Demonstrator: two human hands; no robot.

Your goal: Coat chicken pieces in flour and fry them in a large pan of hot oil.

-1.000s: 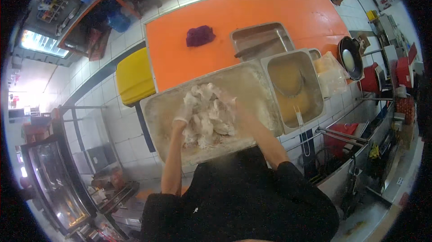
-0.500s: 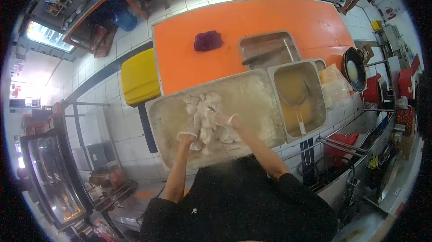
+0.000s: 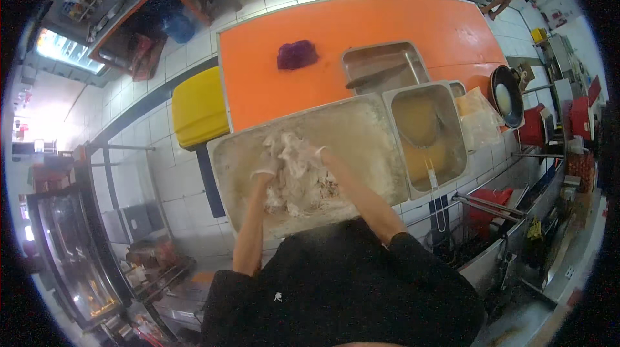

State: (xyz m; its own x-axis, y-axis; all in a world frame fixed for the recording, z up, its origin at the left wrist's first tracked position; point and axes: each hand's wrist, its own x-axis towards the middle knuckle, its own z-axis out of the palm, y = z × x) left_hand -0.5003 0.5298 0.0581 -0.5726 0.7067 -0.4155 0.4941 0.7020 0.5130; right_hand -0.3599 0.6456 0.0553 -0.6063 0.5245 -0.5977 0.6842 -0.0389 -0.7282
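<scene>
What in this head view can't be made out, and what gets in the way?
- Left hand: fingers buried in the floured pieces; grip unclear.
- Right hand: fingers coated in flour, hidden in the same pile.
- Floured pieces: too blurred and coated to identify.
- Big tray: near edge hidden by the person's black top.
- Batter pan: contents blurred.

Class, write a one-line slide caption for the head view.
Both hands work floured pieces in a metal tray beside a batter pan.
</scene>
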